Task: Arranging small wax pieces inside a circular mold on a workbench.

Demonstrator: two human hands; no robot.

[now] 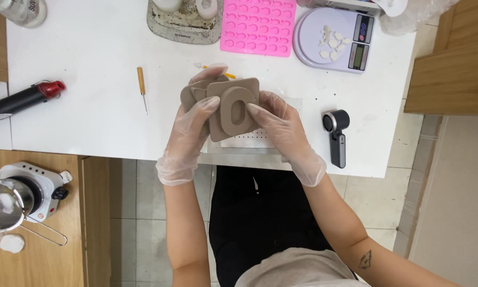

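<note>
Both gloved hands — left (188,130), right (281,127) — pinch taupe silicone moulds (233,109) above the white table (90,79).

1. two hands in clear disposable gloves: the left hand (188,133) and the right hand (284,130).
2. two taupe rubbery square moulds (233,109), held stacked.
3. one pink silicone mould tray (258,26).
4. one lilac round kitchen scale (332,40).
5. one wooden-handled needle tool (141,87).
6. one black and red heat gun (21,100).
7. one white hot plate (34,188).
</note>
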